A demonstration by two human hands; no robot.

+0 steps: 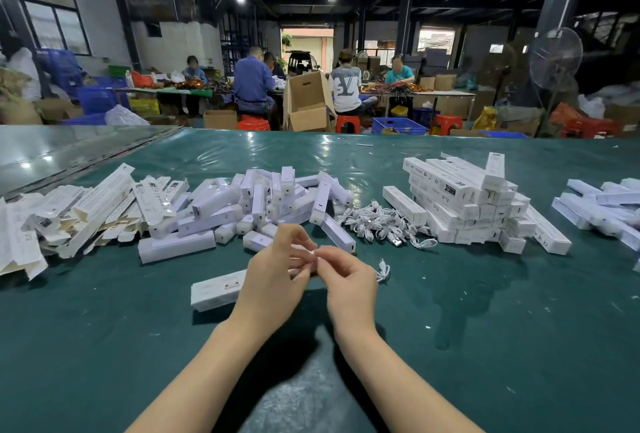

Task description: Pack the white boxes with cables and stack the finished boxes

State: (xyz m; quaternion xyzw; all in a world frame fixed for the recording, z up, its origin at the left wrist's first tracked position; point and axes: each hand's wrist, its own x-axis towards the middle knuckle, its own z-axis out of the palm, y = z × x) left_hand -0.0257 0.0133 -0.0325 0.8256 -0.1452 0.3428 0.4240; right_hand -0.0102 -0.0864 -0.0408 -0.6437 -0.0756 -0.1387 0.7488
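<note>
From the head camera, both forearms reach out over a dark green bench [485, 328] and the hands meet near its middle. The left hand [273, 276] has its fingers curled, with thumb and fingertips drawn together. The right hand [349, 280] is curled the same way, and its fingertips touch those of the left. Each grip is nearly closed and pinches a small white piece [313, 254] between the two hands. The blur there hides what the piece is.

A thin white cable [382, 271] loops out just beside the right hand, on its outer side. I cannot tell whether that hand holds it. A long white box [216, 288] lies flat on the bench, and its right end is hidden behind the left hand.

Beyond the hands sits a loose heap of white boxes [270, 204], lying at all angles. Just right of that heap is a tangle of white cables [377, 221]. Right of the tangle is a neat stack of finished boxes [464, 204], several layers high. More boxes [602, 207] lie near the bench's right edge. At the far left is a pile of flat, unfolded cartons [69, 214].

Past the bench, people [346, 86] sit working at other tables, beside an open cardboard carton [306, 103], red stools [254, 122] and a standing fan [556, 58].
</note>
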